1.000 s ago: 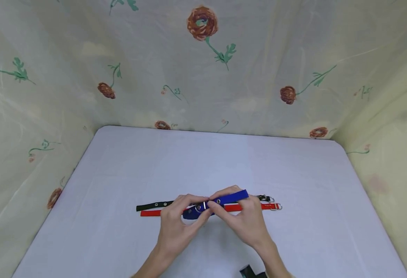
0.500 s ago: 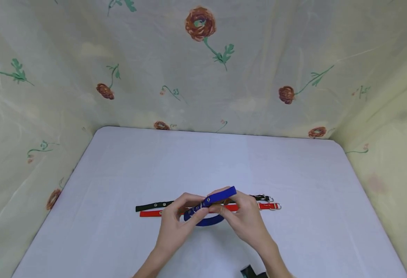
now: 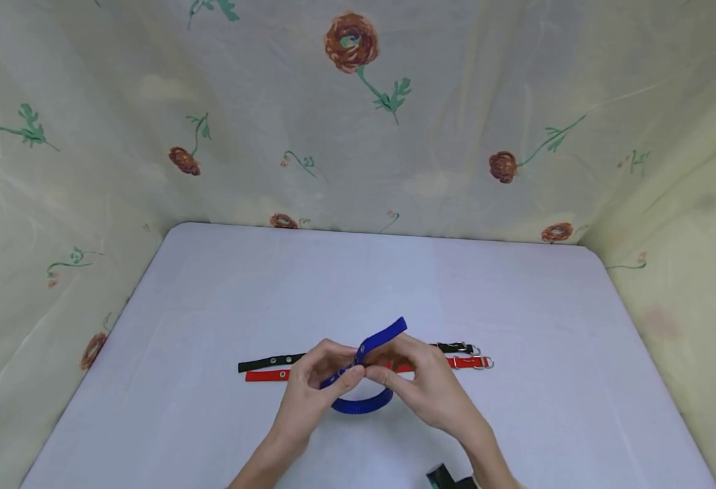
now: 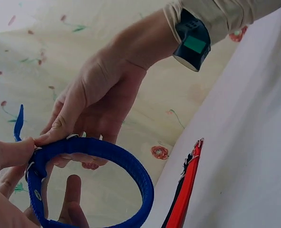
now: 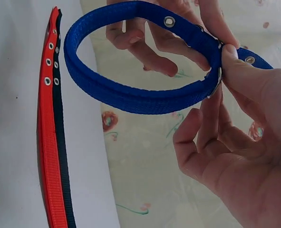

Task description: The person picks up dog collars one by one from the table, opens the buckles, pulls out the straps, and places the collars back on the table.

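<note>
A blue collar (image 3: 363, 405) with metal eyelets and a buckle is bent into a loop and held above the table. My left hand (image 3: 311, 392) pinches it near the buckle, thumb on top. My right hand (image 3: 429, 380) pinches the collar at the buckle from the other side. The free end of the strap sticks up past the fingers, away from me. In the right wrist view, the blue collar (image 5: 135, 99) makes a round ring, with the tail passing through the buckle and an eyelet showing beyond the right thumb.
Behind the hands, a black collar (image 3: 272, 361) and a red collar (image 3: 266, 375) lie side by side on the white table (image 3: 211, 292), buckles to the right. Floral curtains (image 3: 431, 136) hang around the table's back and sides. A dark wrist device (image 3: 446, 477) shows by the right forearm.
The blue collar has been tilted, so its loop now opens and hangs lower toward me. Its free end has swung to point more upward and left. Both hands still hold it.
</note>
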A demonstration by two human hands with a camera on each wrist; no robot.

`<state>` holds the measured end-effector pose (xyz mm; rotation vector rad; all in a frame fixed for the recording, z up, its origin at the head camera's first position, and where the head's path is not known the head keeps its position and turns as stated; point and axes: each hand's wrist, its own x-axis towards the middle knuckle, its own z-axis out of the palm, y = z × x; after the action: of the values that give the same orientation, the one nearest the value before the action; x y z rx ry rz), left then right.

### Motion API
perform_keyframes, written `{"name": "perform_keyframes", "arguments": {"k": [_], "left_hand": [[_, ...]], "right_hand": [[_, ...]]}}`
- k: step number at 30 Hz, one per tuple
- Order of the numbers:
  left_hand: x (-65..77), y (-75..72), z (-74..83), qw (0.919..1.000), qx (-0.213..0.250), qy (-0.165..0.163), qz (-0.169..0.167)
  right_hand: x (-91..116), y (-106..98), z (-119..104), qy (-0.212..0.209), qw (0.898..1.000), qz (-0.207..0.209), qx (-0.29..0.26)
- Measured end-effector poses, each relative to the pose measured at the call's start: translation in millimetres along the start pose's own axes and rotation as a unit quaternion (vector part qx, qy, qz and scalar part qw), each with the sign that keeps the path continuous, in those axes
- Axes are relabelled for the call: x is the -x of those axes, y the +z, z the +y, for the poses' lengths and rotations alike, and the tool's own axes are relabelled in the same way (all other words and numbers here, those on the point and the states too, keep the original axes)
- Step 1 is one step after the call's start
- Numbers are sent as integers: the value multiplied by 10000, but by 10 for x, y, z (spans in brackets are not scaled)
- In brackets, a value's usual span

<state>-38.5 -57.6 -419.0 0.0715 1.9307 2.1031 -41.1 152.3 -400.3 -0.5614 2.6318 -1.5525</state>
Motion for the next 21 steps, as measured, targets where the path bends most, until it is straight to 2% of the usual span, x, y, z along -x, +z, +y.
{"name": "perform_keyframes", "arguments": {"k": [6,9,14,21], "left_hand": [[-11,-12,-19,9990,24,-99,-445],[-10,-16,-14,9976,93,-195,-657],[-15,5,6,9975,123,-282,-635],[-13,33,22,9987,-81,-270,-415]], "right_hand": [[31,-89,-4,249,9977,-571,-277],[41,-91,-1,290,9968,-686,-306],[38,4,0,-67,9993,-293,-220],[36,112,-18,-322,9983,311,385]]}}
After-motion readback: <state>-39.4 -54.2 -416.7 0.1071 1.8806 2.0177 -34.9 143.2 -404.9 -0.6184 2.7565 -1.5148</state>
